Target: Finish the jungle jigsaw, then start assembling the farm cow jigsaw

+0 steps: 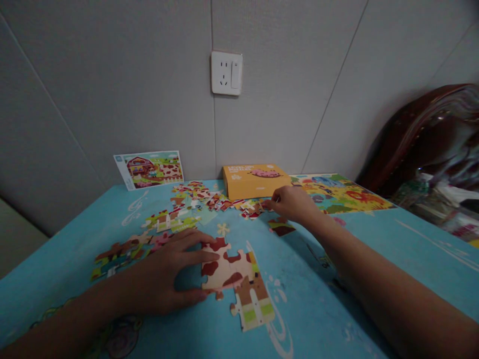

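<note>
Item 1: joined cow-and-fence section point(239, 274), several interlocked puzzle pieces, is lying flat on the blue table point(318, 319), front and centre. Its long axis is running obliquely, from far left to near right. The left hand point(175, 271) is the nearer one and is touching it, the section lying directly to that hand's right.

Item 2: left grip. Thumb and fingers are standing well apart, fingertips resting along the section's left edge rather than closing around it.

Item 3: right grip. The right hand point(294, 202) is pinching its fingers close together at the right end of the loose puzzle pieces point(217, 202); whether it is holding one, I cannot tell. The section is lying nearer the wearer than this hand, and to its left.

Item 4: brown-and-green piece point(281, 227), lying below the right hand, between it and the section.

Item 5: second joined section point(119, 254), lying left, partly hidden behind the left hand.

Item 6: yellow box point(254, 182), sitting just behind the loose pieces and bounding them at the back.

Item 7: picture card point(155, 169), leaning on the wall.

Item 8: animal picture point(348, 194), lying flat beyond the right forearm.
</note>
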Tool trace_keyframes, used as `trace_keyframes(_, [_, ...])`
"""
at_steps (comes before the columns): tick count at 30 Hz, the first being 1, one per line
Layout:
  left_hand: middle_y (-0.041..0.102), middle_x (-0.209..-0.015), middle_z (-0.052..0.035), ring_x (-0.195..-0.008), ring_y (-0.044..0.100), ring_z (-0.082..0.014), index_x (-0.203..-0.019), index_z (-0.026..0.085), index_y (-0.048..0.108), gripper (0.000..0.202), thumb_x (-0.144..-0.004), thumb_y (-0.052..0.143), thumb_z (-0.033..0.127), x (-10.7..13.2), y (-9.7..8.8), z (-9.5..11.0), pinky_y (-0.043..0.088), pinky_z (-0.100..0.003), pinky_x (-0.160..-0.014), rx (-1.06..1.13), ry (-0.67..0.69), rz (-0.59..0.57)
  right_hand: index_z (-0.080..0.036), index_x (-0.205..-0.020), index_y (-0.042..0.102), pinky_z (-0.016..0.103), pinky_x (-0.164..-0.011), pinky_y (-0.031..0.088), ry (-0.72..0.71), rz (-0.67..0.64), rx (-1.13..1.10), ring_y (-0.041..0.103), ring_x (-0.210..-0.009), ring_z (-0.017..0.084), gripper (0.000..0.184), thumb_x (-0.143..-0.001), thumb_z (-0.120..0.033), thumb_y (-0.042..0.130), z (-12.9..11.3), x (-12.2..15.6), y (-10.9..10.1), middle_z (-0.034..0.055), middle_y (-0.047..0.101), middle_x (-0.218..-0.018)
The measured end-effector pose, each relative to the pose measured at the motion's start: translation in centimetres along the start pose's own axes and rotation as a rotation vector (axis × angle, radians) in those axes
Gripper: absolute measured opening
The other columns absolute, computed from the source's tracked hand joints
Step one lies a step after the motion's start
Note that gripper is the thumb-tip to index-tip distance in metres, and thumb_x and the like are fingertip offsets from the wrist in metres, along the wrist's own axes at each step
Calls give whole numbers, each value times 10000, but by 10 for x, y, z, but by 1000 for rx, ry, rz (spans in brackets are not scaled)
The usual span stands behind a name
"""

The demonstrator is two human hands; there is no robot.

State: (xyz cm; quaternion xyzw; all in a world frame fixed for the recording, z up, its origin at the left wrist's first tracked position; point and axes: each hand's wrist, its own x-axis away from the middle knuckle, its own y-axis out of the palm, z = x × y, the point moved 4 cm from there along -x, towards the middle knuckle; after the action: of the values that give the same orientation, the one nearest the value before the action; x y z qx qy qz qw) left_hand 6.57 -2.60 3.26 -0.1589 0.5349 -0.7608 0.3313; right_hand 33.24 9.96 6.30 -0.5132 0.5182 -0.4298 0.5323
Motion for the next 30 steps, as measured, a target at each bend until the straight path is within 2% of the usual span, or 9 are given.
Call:
trace_keyframes(3, [471,-1444,-45,-1311,460,-265,-1223,300,597,387,-848,666,362,1,1,-2,383,-422,-1109,0,-4,2,-153,-920,735,349,-661,442,-16,-179,57,679,-847,305,468,-804,-583,593,1,6,6,162,731,-896])
trace_keyframes(5, [482,-1435,-49,-1309,462,-274,-1217,298,605,390,-839,673,364,1,1,-2,378,-437,-1114,0,-9,3,-129,-1011,708,357,-690,456,-50,-264,79,673,-907,320,556,-742,-613,654,0,11,10,174,724,-984])
trace_keyframes(8, [487,-1434,-53,-1305,466,-283,-1218,297,608,394,-834,674,362,1,1,-1,370,-459,-1118,-1,-17,1,-111,-1073,668,354,-718,460,-68,-299,86,661,-965,318,573,-732,-570,690,-3,16,11,176,707,-1065])
trace_keyframes(12, [491,-1428,-59,-1297,473,-284,-1210,288,611,389,-832,674,349,1,1,1,374,-465,-1114,-8,-27,-5,-130,-971,681,334,-674,446,-68,-321,50,674,-880,294,493,-747,-569,684,-8,16,14,151,726,-938])
trace_keyframes(17, [474,-1439,-58,-1311,455,-276,-1216,289,603,376,-853,653,375,0,1,0,365,-457,-1120,-9,-27,-17,-148,-901,685,308,-614,421,-111,-265,-46,678,-794,270,525,-741,-647,660,-21,19,21,142,725,-844])
trace_keyframes(23, [468,-1445,-53,-1320,444,-281,-1230,301,596,390,-856,648,400,1,1,-1,348,-471,-1130,-22,-32,-21,-197,-646,663,259,-545,382,-182,-201,-297,652,-620,183,361,-804,-521,674,-36,22,27,66,704,-662])
trace_keyframes(27, [471,-1445,-50,-1314,454,-284,-1220,305,605,386,-850,657,402,0,0,1,338,-480,-1136,-17,-35,-26,-178,-627,645,253,-517,343,-152,-42,-347,615,-575,158,333,-828,-440,683,-36,19,22,73,692,-659])
trace_keyframes(30, [480,-1438,-53,-1305,464,-285,-1208,301,615,376,-847,657,402,-2,-1,1,358,-472,-1121,-14,-29,-13,-169,-668,649,261,-525,318,-198,122,-367,587,-595,155,283,-842,-390,682,-39,18,16,64,675,-661])
